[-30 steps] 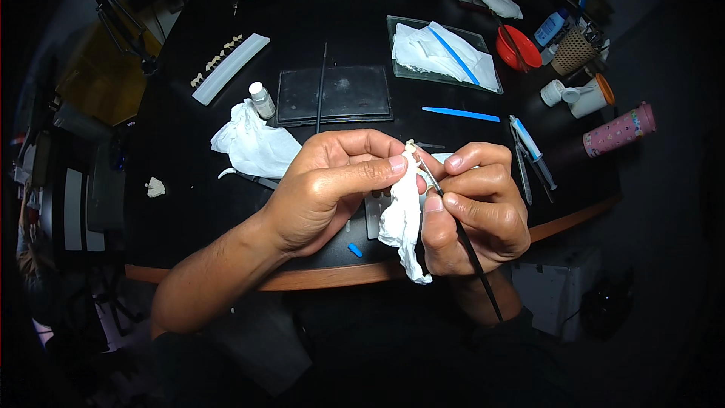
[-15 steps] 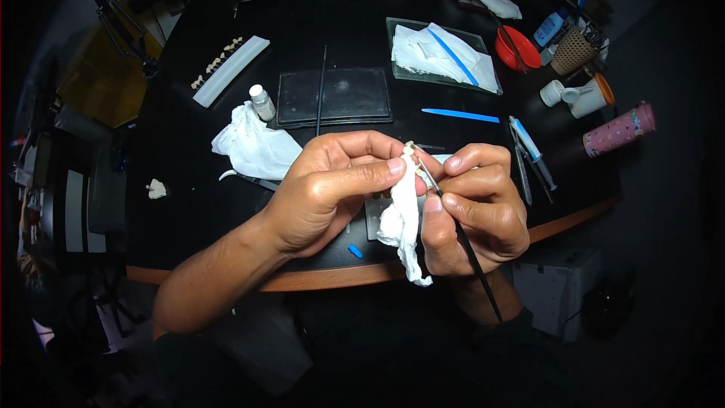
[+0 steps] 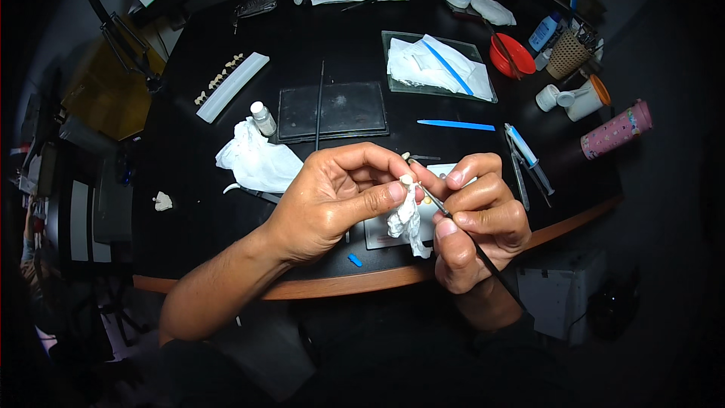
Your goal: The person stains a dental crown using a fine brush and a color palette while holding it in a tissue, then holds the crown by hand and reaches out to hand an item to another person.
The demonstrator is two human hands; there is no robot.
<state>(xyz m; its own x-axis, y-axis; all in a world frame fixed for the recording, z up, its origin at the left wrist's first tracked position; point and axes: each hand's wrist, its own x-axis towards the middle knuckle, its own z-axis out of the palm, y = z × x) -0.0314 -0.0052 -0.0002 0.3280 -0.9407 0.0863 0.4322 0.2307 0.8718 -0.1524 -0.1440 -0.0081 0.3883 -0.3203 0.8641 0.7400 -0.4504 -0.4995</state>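
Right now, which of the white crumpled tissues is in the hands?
The small crumpled tissue hanging between the hands, pinched by the left hand. The other tissue lies loose on the table, left of the hands.

Light falls brightly from above on the middle of the black desk, leaving the surroundings dim. Fisheye distortion bends its edge, the corners vignette to black, and focus stays sharp centrally.
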